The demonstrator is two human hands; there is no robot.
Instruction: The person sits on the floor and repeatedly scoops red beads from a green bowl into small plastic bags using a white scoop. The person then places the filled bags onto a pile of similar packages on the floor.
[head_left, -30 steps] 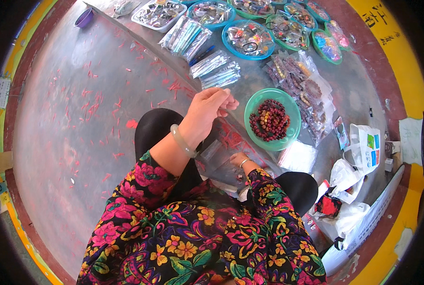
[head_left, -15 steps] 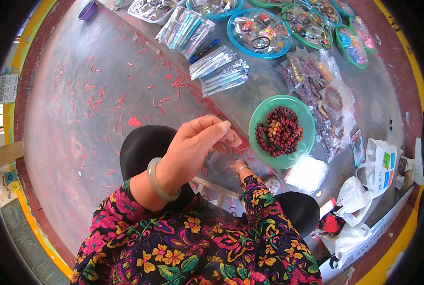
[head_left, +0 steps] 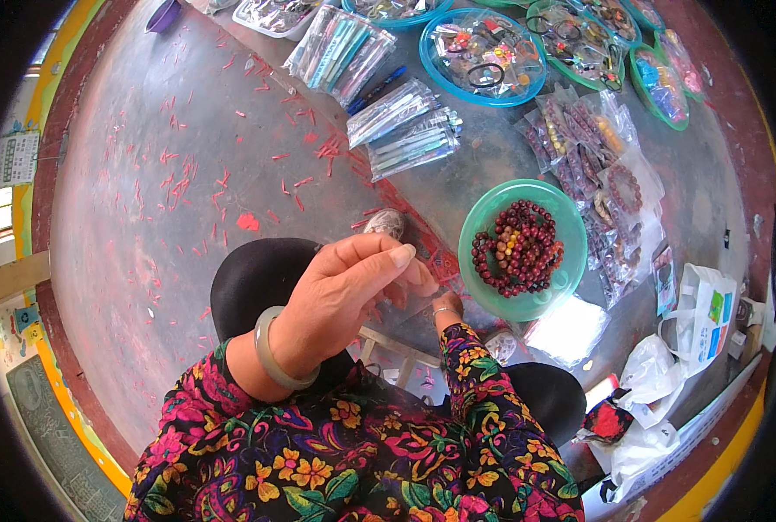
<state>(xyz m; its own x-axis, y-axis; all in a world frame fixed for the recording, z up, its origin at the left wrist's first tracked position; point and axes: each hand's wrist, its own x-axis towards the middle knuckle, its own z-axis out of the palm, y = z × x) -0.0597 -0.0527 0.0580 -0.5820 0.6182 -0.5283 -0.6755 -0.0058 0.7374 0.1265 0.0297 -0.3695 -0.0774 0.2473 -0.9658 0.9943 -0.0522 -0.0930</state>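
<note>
- Beads [head_left: 518,248], dark red with a few pale ones, lie heaped in a green bowl [head_left: 558,291] on the floor, just to the right of our hands and within easy reach.
- Our left hand [head_left: 344,291] is raised in front of us, a pale green bangle [head_left: 270,357] on the wrist; its fingers [head_left: 397,257] are drawn together at the tips as if pinching something small, but we cannot make out what, if anything, is held.
- Our right hand [head_left: 444,304] is almost wholly hidden behind the left; only the wrist with a thin bracelet shows, so we cannot tell whether its fingers are open or closed.
- We judge the hands meet close to the body so fine work stays steady and near the eyes.
- Clear packets of pen-like sticks [head_left: 405,126] lie in bundles beyond the hands, sorted by kind.
- Round blue tray [head_left: 484,52] and green-rimmed trays farther off hold bagged trinkets, laid out in a row for display, we think.
- Clear bags of bracelets [head_left: 597,152] overlap beside the bowl.
- White plastic bags [head_left: 705,313], one with a blue-and-green label, sit at the right edge.
- Red paper scraps [head_left: 188,174] litter the grey floor [head_left: 127,244].
</note>
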